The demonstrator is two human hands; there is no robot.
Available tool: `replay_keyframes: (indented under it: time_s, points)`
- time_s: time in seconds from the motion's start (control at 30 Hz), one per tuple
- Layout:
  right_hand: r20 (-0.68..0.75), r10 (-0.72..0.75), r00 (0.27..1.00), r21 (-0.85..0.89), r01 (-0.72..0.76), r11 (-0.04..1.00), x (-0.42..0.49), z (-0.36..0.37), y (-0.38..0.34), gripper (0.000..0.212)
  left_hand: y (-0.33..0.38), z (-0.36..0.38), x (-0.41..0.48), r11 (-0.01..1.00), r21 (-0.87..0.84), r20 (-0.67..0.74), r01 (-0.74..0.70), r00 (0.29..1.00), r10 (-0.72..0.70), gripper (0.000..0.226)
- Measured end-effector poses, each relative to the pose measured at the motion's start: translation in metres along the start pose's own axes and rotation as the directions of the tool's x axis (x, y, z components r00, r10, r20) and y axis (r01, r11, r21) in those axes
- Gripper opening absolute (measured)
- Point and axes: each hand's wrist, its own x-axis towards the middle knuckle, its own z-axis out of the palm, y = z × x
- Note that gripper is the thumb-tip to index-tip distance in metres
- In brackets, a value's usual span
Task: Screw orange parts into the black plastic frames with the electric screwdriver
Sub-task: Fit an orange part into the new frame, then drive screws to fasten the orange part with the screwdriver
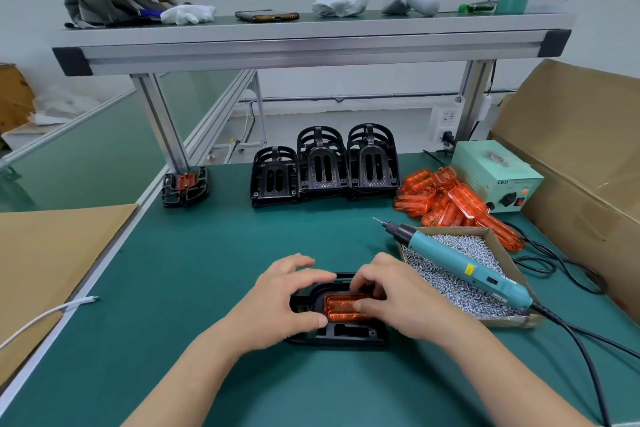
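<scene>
Orange part [346,307] sits at 6 o'clock on the green tabletop [207,253], nested in the recess of a black plastic frame [341,333] that lies flat just in front of the person. The left hand [277,305] grips the frame's left end, its fingers [308,277] curled over the far rim and the thumb on the near edge, probably to stop the frame from sliding. The right hand [398,298] pinches the orange part, thumb on top and fingers bent over its far side, which looks like seating it before any screw goes in. The electric screwdriver [464,263] lies unused at 3 o'clock, propped across a cardboard tray [498,243] of loose screws [467,246], handle toward the right hand for a quick pick-up. At 1 o'clock lies a heap of spare orange parts [440,198], beside a pale green power box [498,177] marked "LED". At 12 o'clock stand stacks of bare frames [325,166], and one frame with an orange part fitted [185,185] rests at 10 o'clock. The screwdriver's yellow sticker is too small to read.
</scene>
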Motion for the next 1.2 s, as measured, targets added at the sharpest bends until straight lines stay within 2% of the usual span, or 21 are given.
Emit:
replay_keyframes:
  time_s: [0.07, 0.13, 0.17, 0.2, 0.23, 0.27, 0.3, 0.33, 0.37, 0.4, 0.43, 0.47, 0.6, 0.8, 0.9, 1.03, 1.13, 1.2]
  points:
    - [0.008, -0.01, 1.0, -0.062, 0.01, 0.998, -0.002, 0.004, -0.001, 0.009, 0.006, 0.004, 0.002, 0.996, 0.062, -0.01, -0.068, 0.998, 0.069, 0.053]
    - [-0.015, -0.011, 1.0, -0.077, 0.01, 0.997, -0.004, 0.008, 0.0, 0.008, 0.011, 0.01, 0.003, 0.982, 0.162, 0.042, -0.095, 0.995, 0.089, 0.058]
    - [-0.087, -0.007, 0.996, -0.024, 0.005, 1.0, -0.005, 0.01, -0.001, 0.007, 0.012, 0.013, 0.003, 0.972, 0.213, 0.076, -0.096, 0.994, 0.081, 0.064]
    - [-0.201, 0.039, 0.979, 0.102, -0.018, 0.995, -0.007, 0.01, -0.003, 0.007, 0.012, 0.016, 0.004, 0.961, 0.26, 0.1, -0.095, 0.992, 0.071, 0.07]
    - [-0.322, 0.154, 0.934, 0.321, -0.046, 0.946, -0.009, 0.01, -0.005, 0.007, 0.011, 0.018, 0.003, 0.95, 0.297, 0.11, -0.096, 0.992, 0.066, 0.074]
    - [-0.37, 0.342, 0.864, 0.614, -0.049, 0.788, -0.012, 0.008, -0.008, 0.009, 0.01, 0.02, 0.003, 0.942, 0.321, 0.109, -0.098, 0.992, 0.066, 0.076]
    - [-0.312, 0.528, 0.79, 0.867, 0.01, 0.498, -0.015, 0.005, -0.01, 0.008, 0.009, 0.021, 0.003, 0.938, 0.333, 0.105, -0.099, 0.992, 0.067, 0.076]
    - [-0.177, 0.644, 0.744, 0.982, 0.093, 0.163, -0.016, 0.001, -0.01, 0.006, 0.008, 0.022, 0.003, 0.935, 0.34, 0.1, -0.099, 0.993, 0.068, 0.074]
    - [-0.043, 0.688, 0.725, 0.978, 0.17, -0.117, -0.018, -0.002, -0.008, 0.007, 0.008, 0.022, 0.003, 0.932, 0.348, 0.096, -0.099, 0.993, 0.069, 0.073]
    - [0.054, 0.7, 0.713, 0.928, 0.223, -0.298, -0.02, -0.004, -0.005, 0.014, 0.007, 0.023, 0.003, 0.929, 0.356, 0.09, -0.1, 0.993, 0.072, 0.072]
    - [0.117, 0.709, 0.696, 0.88, 0.259, -0.399, -0.021, -0.007, -0.002, 0.024, 0.007, 0.024, 0.003, 0.927, 0.362, 0.082, -0.102, 0.994, 0.077, 0.072]
    - [0.157, 0.723, 0.673, 0.848, 0.283, -0.448, -0.022, -0.01, 0.001, 0.03, 0.007, 0.024, 0.003, 0.925, 0.366, 0.075, -0.103, 0.994, 0.081, 0.071]
    - [0.244, 0.751, 0.614, 0.798, 0.313, -0.515, -0.014, -0.021, 0.009, 0.022, 0.009, 0.027, 0.002, 0.919, 0.379, 0.062, -0.111, 0.994, 0.095, 0.071]
    - [0.32, 0.719, 0.617, 0.74, 0.311, -0.596, 0.004, -0.031, 0.015, 0.053, 0.015, 0.029, -0.003, 0.908, 0.401, 0.069, -0.125, 0.992, 0.106, 0.076]
    - [0.348, 0.715, 0.606, 0.689, 0.352, -0.634, 0.009, -0.036, 0.018, 0.056, 0.018, 0.027, -0.005, 0.914, 0.389, 0.085, -0.118, 0.992, 0.092, 0.077]
    - [0.32, 0.731, 0.602, 0.671, 0.401, -0.624, 0.013, -0.032, 0.021, 0.053, 0.029, 0.024, -0.001, 0.934, 0.342, 0.081, -0.107, 0.993, 0.084, 0.076]
    - [0.287, 0.735, 0.615, 0.644, 0.445, -0.623, 0.014, -0.028, 0.022, 0.054, 0.045, 0.024, 0.012, 0.94, 0.308, -0.007, -0.144, 0.988, 0.154, 0.065]
    - [0.283, 0.731, 0.621, 0.621, 0.462, -0.633, 0.014, -0.028, 0.023, 0.056, 0.059, 0.025, 0.029, 0.935, 0.307, -0.057, -0.176, 0.978, 0.203, 0.046]
